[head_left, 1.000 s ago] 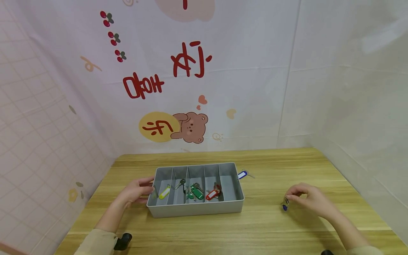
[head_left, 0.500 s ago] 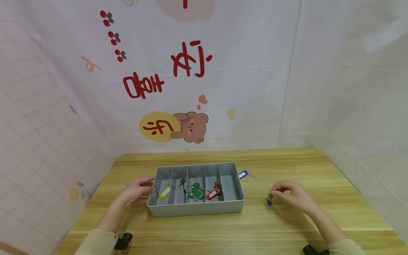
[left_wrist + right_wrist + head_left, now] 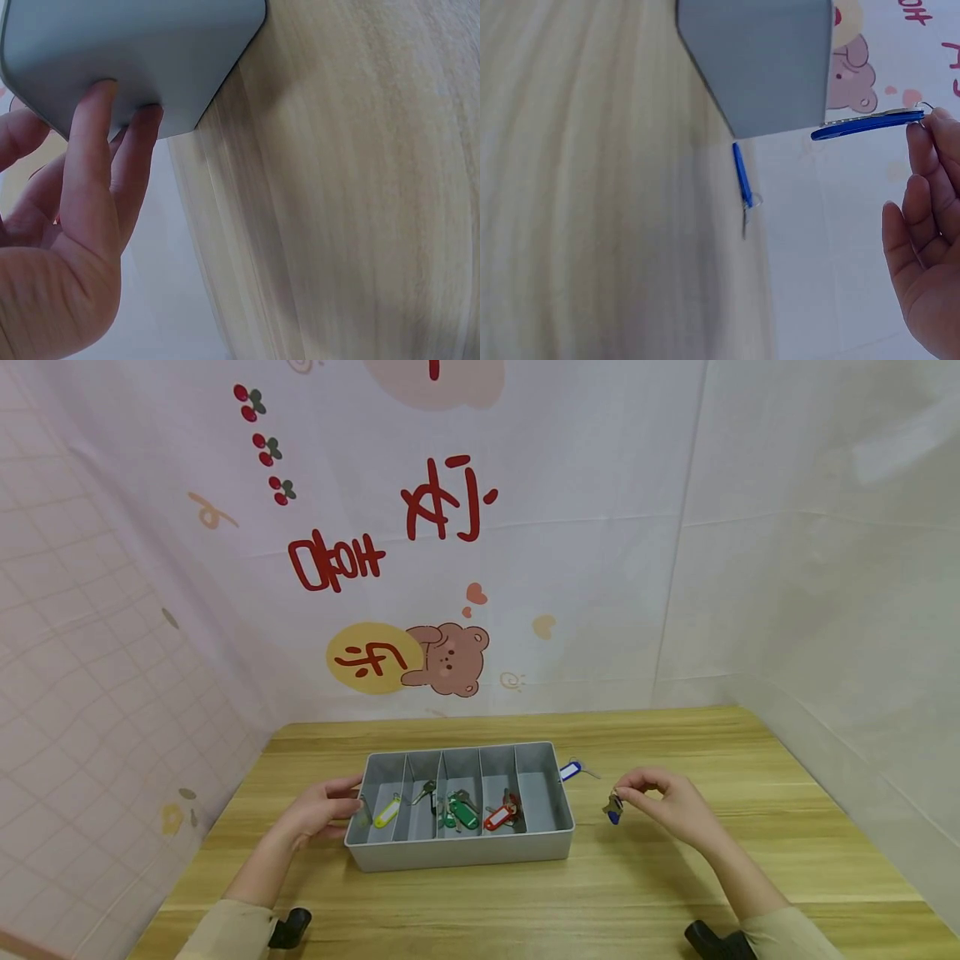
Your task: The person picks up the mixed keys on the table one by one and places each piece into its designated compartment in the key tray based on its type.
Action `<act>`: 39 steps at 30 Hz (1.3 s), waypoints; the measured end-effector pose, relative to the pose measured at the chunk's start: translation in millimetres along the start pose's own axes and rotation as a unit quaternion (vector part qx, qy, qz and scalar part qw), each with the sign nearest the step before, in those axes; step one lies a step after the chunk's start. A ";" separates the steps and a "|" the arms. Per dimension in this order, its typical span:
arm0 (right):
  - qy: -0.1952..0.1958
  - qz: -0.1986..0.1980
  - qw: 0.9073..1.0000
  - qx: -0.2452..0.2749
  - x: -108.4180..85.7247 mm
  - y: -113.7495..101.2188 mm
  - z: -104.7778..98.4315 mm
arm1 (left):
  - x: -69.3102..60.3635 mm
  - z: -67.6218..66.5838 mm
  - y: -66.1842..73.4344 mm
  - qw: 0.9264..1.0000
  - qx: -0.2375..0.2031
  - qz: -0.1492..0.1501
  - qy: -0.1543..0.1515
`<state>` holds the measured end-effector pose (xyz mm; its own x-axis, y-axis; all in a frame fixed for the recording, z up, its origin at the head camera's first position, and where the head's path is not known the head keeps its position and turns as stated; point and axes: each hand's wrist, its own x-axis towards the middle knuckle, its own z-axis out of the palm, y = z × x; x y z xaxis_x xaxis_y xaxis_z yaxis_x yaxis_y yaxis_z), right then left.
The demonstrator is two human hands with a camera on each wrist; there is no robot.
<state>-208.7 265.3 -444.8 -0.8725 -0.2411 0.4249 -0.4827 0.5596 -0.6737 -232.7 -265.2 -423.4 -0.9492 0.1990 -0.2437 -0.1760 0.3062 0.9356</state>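
Observation:
My left hand (image 3: 322,810) holds the left end of a grey divided box (image 3: 457,853). In the left wrist view, fingers (image 3: 94,165) press on its outer end wall, and another digit reaches the rim. My right hand (image 3: 667,802) pinches the ring of a key with a blue tag (image 3: 613,817), hanging above the table right of the box. In the right wrist view the held blue tag (image 3: 866,125) extends from the fingertips. Another blue-tagged key (image 3: 572,771) lies beside the box's right end.
A yellow-tagged key (image 3: 387,812), green-tagged keys (image 3: 465,815) and a red-tagged key (image 3: 498,817) lie in the box's compartments; its rightmost compartment (image 3: 542,793) shows bare floor. The wooden table (image 3: 510,910) meets a printed cloth backdrop (image 3: 585,568) behind and at both sides.
My right hand has moved left and slightly away from me with the blue-tagged key, closer to the box. The left hand and the box have stayed in place.

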 end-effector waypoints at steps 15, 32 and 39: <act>0.037 -0.028 0.999 0.022 31.7 -44.9 2.6 | -1.1 -1.4 0.2 1.000 0.003 0.003 -0.001; -0.001 -0.021 0.998 0.051 58.5 -69.0 13.9 | 0.3 -1.5 1.0 1.000 0.003 0.004 0.002; -0.056 -0.016 0.998 0.023 73.2 -75.2 13.7 | 0.1 -0.5 0.8 1.000 0.001 0.000 0.001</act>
<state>-237.4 194.7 -371.3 -0.8583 -0.3476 0.3775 -0.5111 0.5142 -0.6887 -233.1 -265.5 -422.6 -0.9499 0.1972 -0.2426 -0.1749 0.3080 0.9352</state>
